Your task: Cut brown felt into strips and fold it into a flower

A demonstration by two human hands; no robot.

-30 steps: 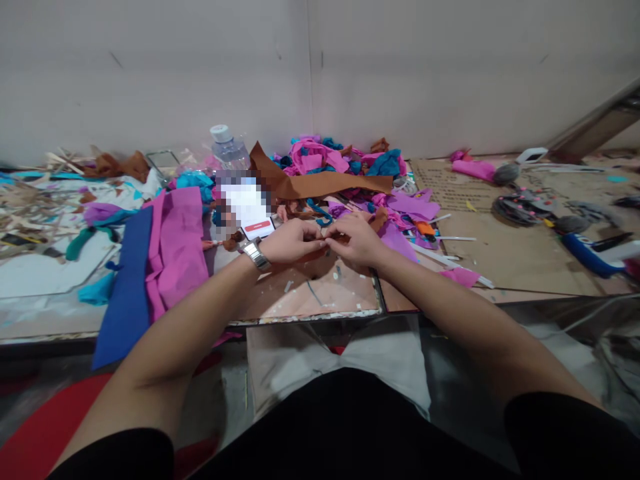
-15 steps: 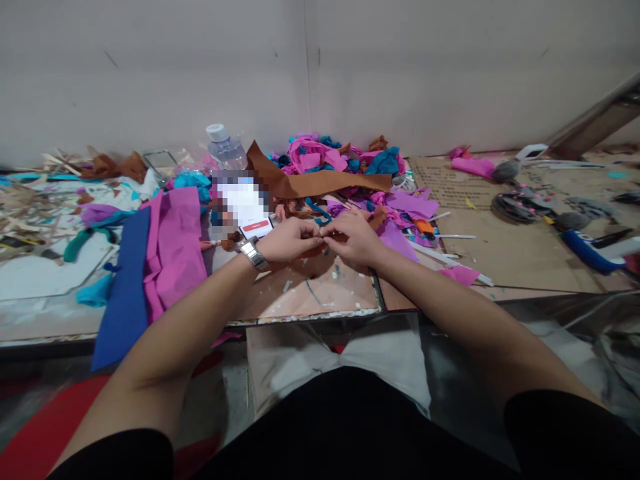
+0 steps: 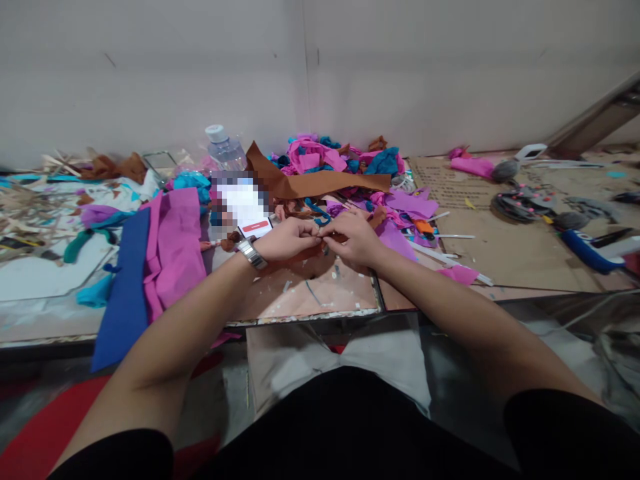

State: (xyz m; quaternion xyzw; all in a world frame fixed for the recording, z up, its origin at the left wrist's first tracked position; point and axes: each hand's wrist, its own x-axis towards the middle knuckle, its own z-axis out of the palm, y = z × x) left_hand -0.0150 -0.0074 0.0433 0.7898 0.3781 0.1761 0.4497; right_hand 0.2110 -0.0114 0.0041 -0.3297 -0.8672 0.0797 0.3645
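Note:
My left hand (image 3: 285,240), with a metal watch (image 3: 249,253) on its wrist, and my right hand (image 3: 353,239) meet fingertip to fingertip over the middle of the worktable (image 3: 310,297). Both pinch a small brown felt piece (image 3: 311,251) that shows just under the fingers. Most of that piece is hidden by the hands. A long brown felt strip (image 3: 320,181) lies right behind them.
Pink felt (image 3: 175,243) and blue felt (image 3: 124,287) sheets lie at the left. A pile of pink, teal and purple scraps (image 3: 345,160) sits behind, beside a water bottle (image 3: 224,148). A pixelated phone (image 3: 245,207), white sticks (image 3: 440,257), cardboard (image 3: 500,247) and tools (image 3: 590,250) lie at the right.
Both hands stay pinched together at the same spot; the fingers shift only slightly on the brown piece. The view has drifted a little.

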